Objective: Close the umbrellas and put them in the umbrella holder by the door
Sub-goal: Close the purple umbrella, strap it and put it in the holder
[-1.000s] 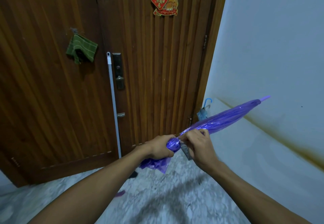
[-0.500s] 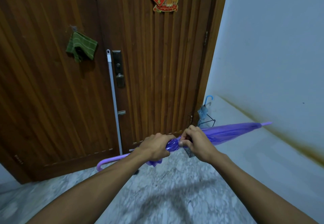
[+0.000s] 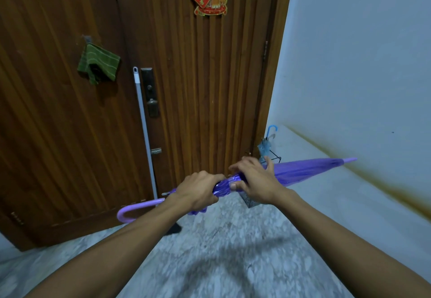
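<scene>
purple umbrella [image 3: 303,171]: closed, held roughly level in front of the wooden door [image 3: 198,87], tip toward the right wall, hooked handle [image 3: 130,211] at left.
left hand [image 3: 198,191]: fingers wrapped round the folded canopy near the handle end.
right hand [image 3: 253,183]: curled over the canopy just beside the left, thumb pressed on the fabric.
umbrella holder [image 3: 271,157]: black wire, in the door corner, blue umbrella [image 3: 265,145] standing in it.
floor [image 3: 210,251]: grey marble.

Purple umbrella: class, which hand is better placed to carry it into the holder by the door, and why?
Probably the left hand: it grips the purple umbrella near the hooked handle, tip pointing toward the holder ahead right. The right hand only wraps the folded canopy.
</scene>
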